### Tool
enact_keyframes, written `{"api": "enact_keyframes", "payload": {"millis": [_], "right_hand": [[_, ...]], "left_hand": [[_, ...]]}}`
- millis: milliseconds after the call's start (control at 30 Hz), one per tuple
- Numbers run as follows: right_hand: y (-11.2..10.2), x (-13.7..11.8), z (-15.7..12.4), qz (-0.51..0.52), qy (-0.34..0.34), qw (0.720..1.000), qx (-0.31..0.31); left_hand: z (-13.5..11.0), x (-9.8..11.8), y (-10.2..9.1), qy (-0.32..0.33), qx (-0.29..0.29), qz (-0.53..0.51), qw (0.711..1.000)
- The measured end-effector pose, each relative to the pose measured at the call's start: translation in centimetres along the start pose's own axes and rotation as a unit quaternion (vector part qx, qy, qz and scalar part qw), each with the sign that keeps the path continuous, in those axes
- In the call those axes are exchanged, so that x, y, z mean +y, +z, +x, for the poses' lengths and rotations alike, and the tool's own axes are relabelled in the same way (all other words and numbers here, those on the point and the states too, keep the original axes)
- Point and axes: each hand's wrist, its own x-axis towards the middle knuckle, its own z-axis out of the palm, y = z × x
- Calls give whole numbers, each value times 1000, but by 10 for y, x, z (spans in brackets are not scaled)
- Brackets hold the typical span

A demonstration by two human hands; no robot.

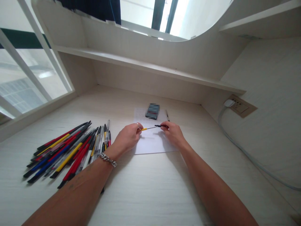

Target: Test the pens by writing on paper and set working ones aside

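Pinching the yellow end of a slim pen refill (147, 128) in the left hand (128, 137), nearly closed, with thumb and fingertips meeting around it. Gripping a short black pen piece (161, 126) in the right hand (172, 134), also nearly closed, with the fingers curled over it at the refill's other end. Holding both pieces roughly in line, just above a sheet of white paper (152, 146), with only the thin dark shaft spanning the small gap between the hands.

Wearing a silver chain bracelet (108, 159) on the left wrist and a thin ring (137, 124) on a left finger. Leaving a single slim pen (167, 115) lying just beside the paper's far right edge, and a blurred dark object (152, 111) resting at its far edge, too obscured to identify. Keeping a fanned heap of ballpoint pens (66, 152) with red, yellow, blue and clear barrels just left of the left wrist, all on a pale wood-grain desk (164, 194) beneath a built-in shelf (145, 67), with a white plug (229, 103) sitting in a wall socket (238, 106) at right.
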Motion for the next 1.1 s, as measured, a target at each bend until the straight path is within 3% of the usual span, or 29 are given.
{"api": "enact_keyframes", "payload": {"millis": [233,1100], "right_hand": [[-13,7,-25,66,-8,997,42],[-13,4,-26,26,-42,998,41]], "left_hand": [[0,1,0,-4,-9,17,1000],[0,2,1,14,-17,36,999]]}}
